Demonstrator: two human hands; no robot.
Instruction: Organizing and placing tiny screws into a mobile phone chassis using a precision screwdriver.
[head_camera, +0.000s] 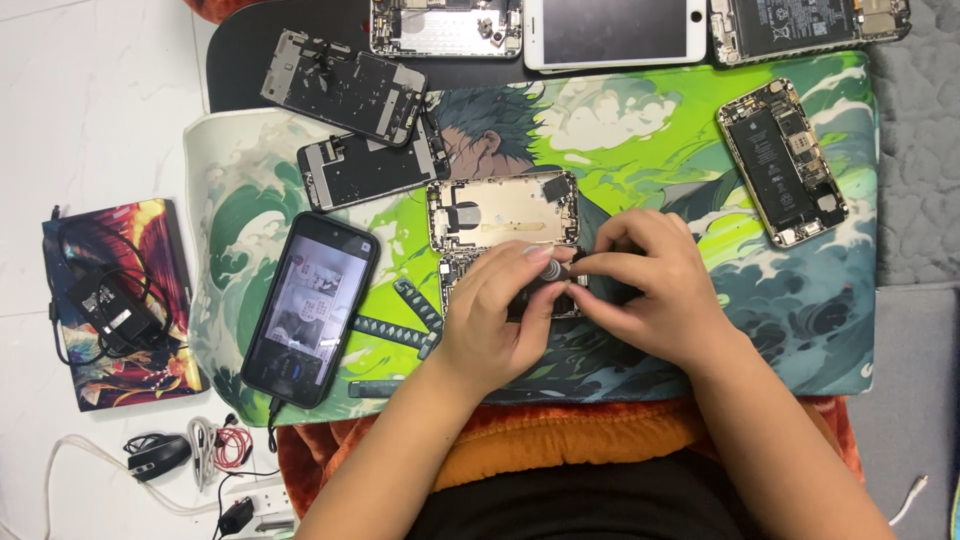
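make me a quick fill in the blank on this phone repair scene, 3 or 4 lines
1. Both hands, left hand and right hand, meet over an opened ____ on the mat.
2. The working phone with a lit screen lies to the ____ of the hands.
3. The mat is mostly ____ in colour.
4. The mouse lies on the ____, off the mat.

Missing words: phone; left; green; floor
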